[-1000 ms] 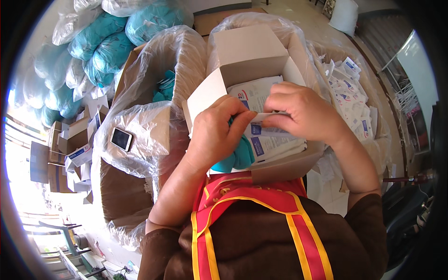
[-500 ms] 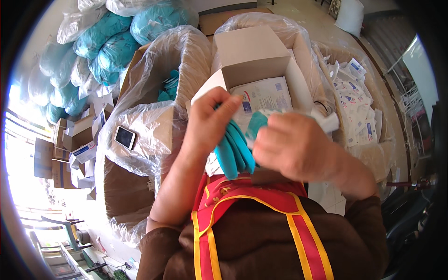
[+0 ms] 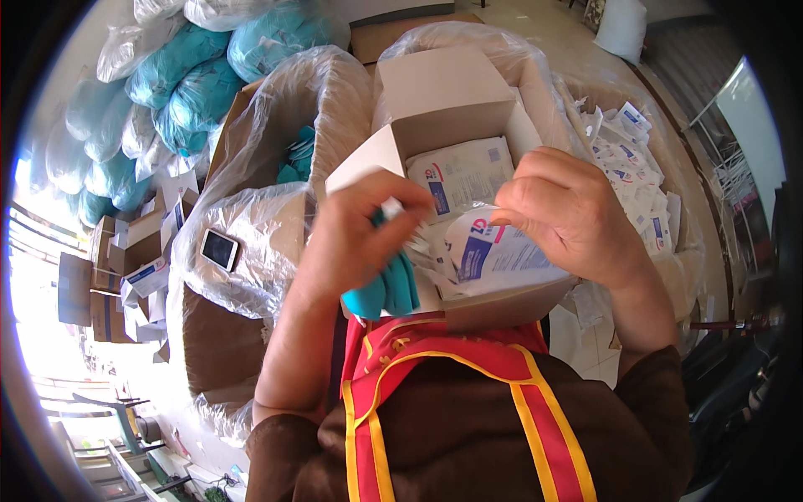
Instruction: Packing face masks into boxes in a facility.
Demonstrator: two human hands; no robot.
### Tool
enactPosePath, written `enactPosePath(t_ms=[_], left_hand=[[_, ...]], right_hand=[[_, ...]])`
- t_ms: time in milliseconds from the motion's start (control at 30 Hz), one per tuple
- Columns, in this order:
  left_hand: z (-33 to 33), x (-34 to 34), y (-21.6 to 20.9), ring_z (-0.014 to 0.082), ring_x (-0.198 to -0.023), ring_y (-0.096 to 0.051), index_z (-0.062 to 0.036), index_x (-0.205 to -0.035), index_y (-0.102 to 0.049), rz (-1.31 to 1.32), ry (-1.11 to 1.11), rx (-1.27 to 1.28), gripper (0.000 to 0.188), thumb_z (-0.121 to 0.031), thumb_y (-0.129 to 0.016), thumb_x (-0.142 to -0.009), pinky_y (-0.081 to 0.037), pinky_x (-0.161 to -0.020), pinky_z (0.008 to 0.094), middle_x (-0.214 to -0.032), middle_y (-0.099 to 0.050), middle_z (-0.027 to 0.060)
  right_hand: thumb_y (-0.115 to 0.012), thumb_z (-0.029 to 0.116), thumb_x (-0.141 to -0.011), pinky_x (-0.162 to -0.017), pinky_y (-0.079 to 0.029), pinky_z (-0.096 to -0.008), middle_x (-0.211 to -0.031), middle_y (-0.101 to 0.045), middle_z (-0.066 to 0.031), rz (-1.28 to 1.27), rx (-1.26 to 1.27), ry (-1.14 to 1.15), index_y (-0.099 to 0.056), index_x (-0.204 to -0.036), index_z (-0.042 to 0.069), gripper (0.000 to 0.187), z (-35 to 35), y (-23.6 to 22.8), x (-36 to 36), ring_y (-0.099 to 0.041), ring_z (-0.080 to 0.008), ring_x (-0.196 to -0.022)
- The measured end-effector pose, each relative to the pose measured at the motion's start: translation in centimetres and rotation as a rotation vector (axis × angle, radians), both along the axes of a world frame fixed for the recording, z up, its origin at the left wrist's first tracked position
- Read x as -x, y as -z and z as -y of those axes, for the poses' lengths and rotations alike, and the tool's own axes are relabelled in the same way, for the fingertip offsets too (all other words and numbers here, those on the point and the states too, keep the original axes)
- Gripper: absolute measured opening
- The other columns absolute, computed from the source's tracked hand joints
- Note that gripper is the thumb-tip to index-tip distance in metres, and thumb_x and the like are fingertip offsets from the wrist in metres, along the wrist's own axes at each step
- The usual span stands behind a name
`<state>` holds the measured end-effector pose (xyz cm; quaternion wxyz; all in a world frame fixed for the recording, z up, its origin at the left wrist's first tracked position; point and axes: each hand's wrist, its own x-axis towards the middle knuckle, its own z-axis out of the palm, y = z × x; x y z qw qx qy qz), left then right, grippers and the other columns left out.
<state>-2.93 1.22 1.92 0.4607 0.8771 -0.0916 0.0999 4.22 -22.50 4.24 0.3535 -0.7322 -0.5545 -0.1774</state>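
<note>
Teal gloves (image 3: 389, 289) hang from my left hand (image 3: 360, 230), whose fingers are curled and smeared by motion. My right hand (image 3: 573, 213) pinches the top edge of a white paper packet (image 3: 498, 255) with blue and red print. The packet looks torn near its left side, between my two hands. Both hands are over an open cardboard box (image 3: 447, 84) directly in front of me. Inside it lie flat printed packets (image 3: 468, 171) of the same kind.
Left of the box stands a plastic-lined carton (image 3: 335, 92) with teal gloves (image 3: 299, 155) in it. A phone (image 3: 220, 249) rests on plastic-covered cardboard. At right, a lined bin (image 3: 686, 276) holds opened white wrappers (image 3: 631, 171). Bags of teal items (image 3: 201, 92) are piled at far left.
My right hand has moved up and right and now grips a printed packet. My left hand has shifted slightly down and left with the teal gloves.
</note>
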Motion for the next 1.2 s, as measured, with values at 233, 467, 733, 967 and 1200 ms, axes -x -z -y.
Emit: enactPosePath(t_ms=[233, 467, 733, 967, 1200], left_hand=[[1.3, 1.4, -0.4, 0.0106, -0.079, -0.061, -0.0002, -0.101, -0.07, -0.258, 0.162, 0.235, 0.023, -0.008, -0.075, -0.08, -0.049, -0.07, 0.0256, -0.087, -0.068, 0.0054], [-1.0, 1.1, 1.4, 0.0081, -0.077, -0.06, 0.002, -0.094, -0.07, 0.028, 0.034, 0.33, 0.011, -0.001, -0.071, -0.084, -0.047, -0.07, 0.0227, -0.084, -0.067, 0.0045], [-0.7, 1.9, 1.3, 0.0065, -0.076, -0.058, 0.0004, -0.101, -0.07, -0.15, 0.053, 0.287, 0.018, -0.006, -0.069, -0.085, -0.047, -0.067, 0.0234, -0.083, -0.068, 0.0027], [0.4, 1.7, 0.1, 0.0062, -0.074, -0.054, -0.0004, -0.095, -0.067, -0.221, 0.054, 0.147, 0.022, -0.012, -0.076, -0.079, -0.044, -0.065, 0.0236, -0.082, -0.064, 0.0011], [-0.5, 2.1, 1.0, 0.0083, -0.085, -0.06, 0.0014, -0.108, -0.065, -0.223, 0.181, 0.243, 0.029, -0.01, -0.071, -0.082, -0.05, -0.074, 0.0269, -0.09, -0.068, 0.0044]], right_hand=[[-0.074, 0.005, -0.067, -0.053, -0.044, -0.0318, -0.068, -0.045, -0.0049, 0.265, 0.054, 0.059, -0.059, -0.077, 0.004, 0.018, -1.7, 0.5, 0.1, -0.051, -0.0223, -0.062], [-0.064, 0.005, -0.073, -0.061, -0.051, -0.0346, -0.076, -0.051, -0.005, 0.224, 0.097, 0.167, -0.059, -0.08, 0.009, 0.009, -1.3, -0.1, -0.9, -0.059, -0.0234, -0.071], [-0.075, 0.002, -0.074, -0.057, -0.044, -0.0325, -0.072, -0.054, -0.0072, -0.031, 0.018, -0.068, -0.063, -0.083, 0.002, 0.016, -2.4, -0.1, -1.3, -0.054, -0.0234, -0.064], [-0.077, 0.004, -0.073, -0.055, -0.044, -0.0336, -0.071, -0.053, -0.007, 0.038, 0.029, -0.097, -0.063, -0.083, 0.004, 0.017, -4.0, 0.7, -0.2, -0.054, -0.0245, -0.062], [-0.075, 0.006, -0.078, -0.056, -0.045, -0.0333, -0.073, -0.056, -0.0071, -0.34, -0.03, -0.16, -0.062, -0.082, 0.004, 0.014, -3.1, 0.9, -1.0, -0.055, -0.0249, -0.063]])
